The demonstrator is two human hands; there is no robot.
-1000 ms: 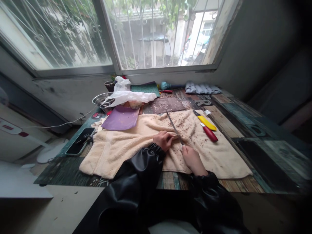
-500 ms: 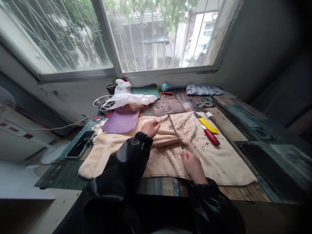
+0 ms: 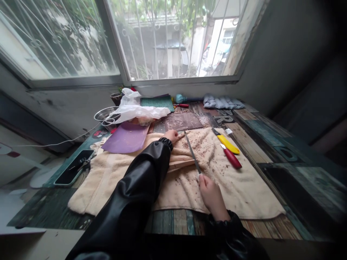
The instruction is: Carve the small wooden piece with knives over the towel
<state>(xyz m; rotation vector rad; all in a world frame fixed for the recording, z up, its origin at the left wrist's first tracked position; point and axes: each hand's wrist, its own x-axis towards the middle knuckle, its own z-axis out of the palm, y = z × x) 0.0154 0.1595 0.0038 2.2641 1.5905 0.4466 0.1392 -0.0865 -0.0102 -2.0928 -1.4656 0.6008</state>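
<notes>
My right hand (image 3: 210,193) is closed round the near end of a long metal file (image 3: 192,153) that lies across a wooden stick (image 3: 181,165) on a cream towel (image 3: 114,169). Brown shavings are scattered over the towel near the file. My left hand (image 3: 172,136), in a black sleeve, reaches to the towel's far edge by the file's tip; its fingers are curled, and I cannot make out anything in them.
A yellow-handled knife (image 3: 227,144) and a red-handled knife (image 3: 232,158) lie on the towel at the right. A purple mat (image 3: 124,137), white plastic bag (image 3: 135,110), metal bowl (image 3: 104,115) and green mat (image 3: 157,102) sit behind. A phone (image 3: 71,172) lies at the left.
My left hand let go of the wooden stick and moved away to the towel's far edge. My right hand stayed on the file. The view shifted slightly left.
</notes>
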